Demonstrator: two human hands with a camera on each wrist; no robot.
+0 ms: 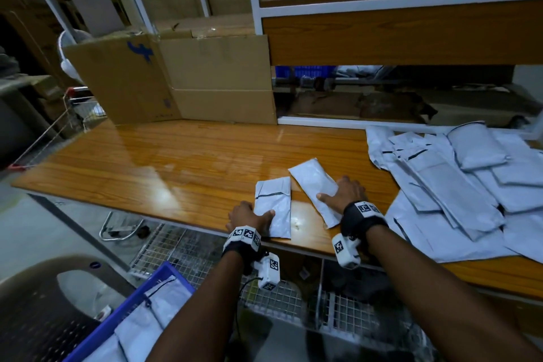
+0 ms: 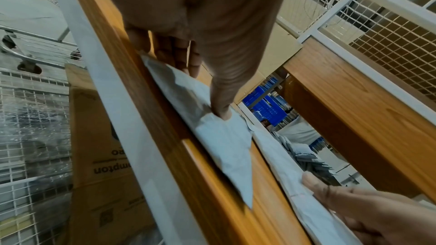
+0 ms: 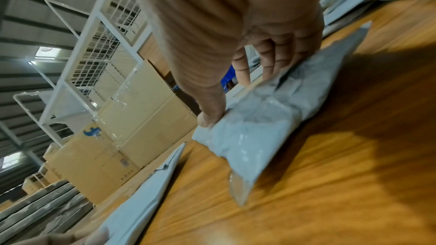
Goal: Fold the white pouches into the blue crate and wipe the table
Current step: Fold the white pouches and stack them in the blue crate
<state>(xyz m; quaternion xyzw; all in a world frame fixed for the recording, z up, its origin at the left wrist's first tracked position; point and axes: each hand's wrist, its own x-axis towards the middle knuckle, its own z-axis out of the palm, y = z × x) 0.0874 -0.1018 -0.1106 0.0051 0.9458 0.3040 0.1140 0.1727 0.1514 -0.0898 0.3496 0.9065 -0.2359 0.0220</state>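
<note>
Risk, as judged: the folded white pouch (image 1: 273, 207) under the left hand (image 1: 249, 216) lies at the near edge of the wooden counter (image 1: 176, 161), one corner at or just past the lip. A sideways pull could tip it over the edge onto the wire shelving below instead of into the blue crate (image 1: 138, 300). The slick plastic may also spring open if pressure lifts before it is carried. The second white pouch (image 1: 316, 191) lies tilted just beside the first, apart from it; dragging it could drive it into its neighbour.

Grip, left: thumb pressing down on the pouch, fingers extended along its far side; flat contact, no wrap visible.

Grip, right: the right hand (image 1: 346, 194) rests on the second pouch's near end, thumb at one edge, fingers spread over the top. Whether any finger is tucked beneath cannot be told.

The unfolded pile of pouches (image 1: 470, 185) covers the counter's right end; the crate sits low, near left, already holding pouches.
</note>
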